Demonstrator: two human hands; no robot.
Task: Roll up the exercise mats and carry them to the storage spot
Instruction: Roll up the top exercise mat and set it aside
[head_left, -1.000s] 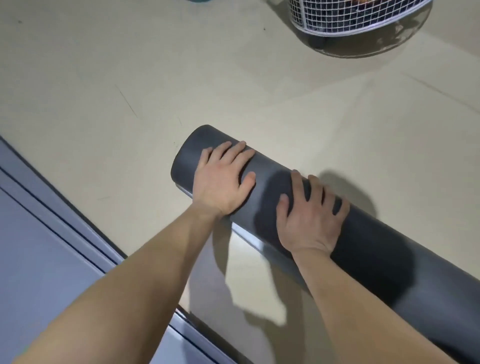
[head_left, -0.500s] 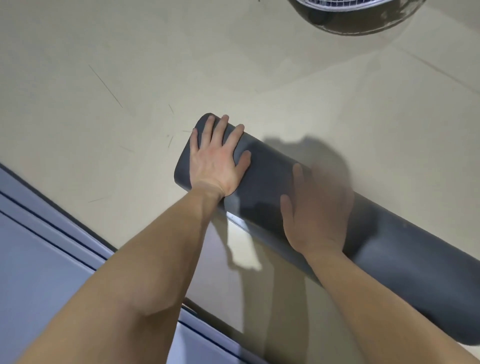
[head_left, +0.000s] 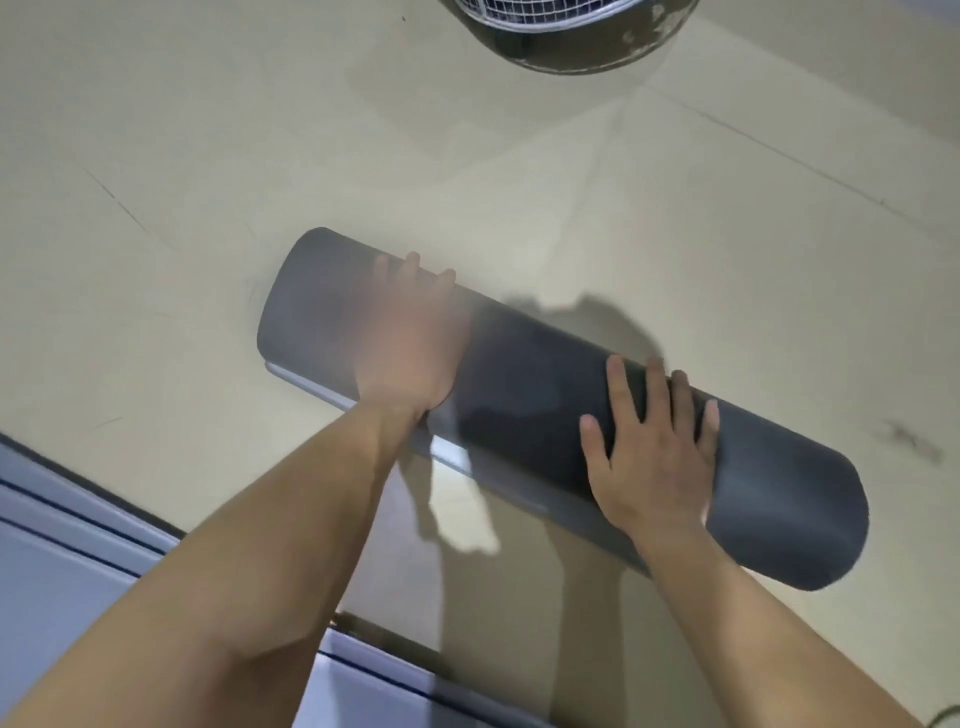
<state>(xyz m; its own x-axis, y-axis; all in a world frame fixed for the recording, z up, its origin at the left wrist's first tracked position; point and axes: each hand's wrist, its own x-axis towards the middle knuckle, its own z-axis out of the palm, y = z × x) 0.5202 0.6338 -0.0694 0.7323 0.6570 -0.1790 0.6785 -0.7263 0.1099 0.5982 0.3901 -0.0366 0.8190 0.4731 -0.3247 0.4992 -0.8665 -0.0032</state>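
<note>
A dark grey exercise mat (head_left: 524, 384) lies rolled into a thick cylinder on the beige floor, running from upper left to lower right. Both of its ends are in view. My left hand (head_left: 410, 338), blurred by motion, rests flat on the roll to the left of its middle, fingers straight. My right hand (head_left: 654, 447) presses flat on the roll to the right of its middle with fingers spread. A thin pale strip of the mat's loose edge (head_left: 457, 457) shows along the near side under the roll.
A white wire-mesh basket on a dark round base (head_left: 571, 31) stands at the top of the view. A second mat, light blue-grey with dark stripes (head_left: 62, 561), lies flat at the lower left. Open beige floor lies to the left and right of the roll.
The roll has turned away from me and its right end has come into view. My left hand has shifted right along the roll, and my right hand has moved toward the right end.
</note>
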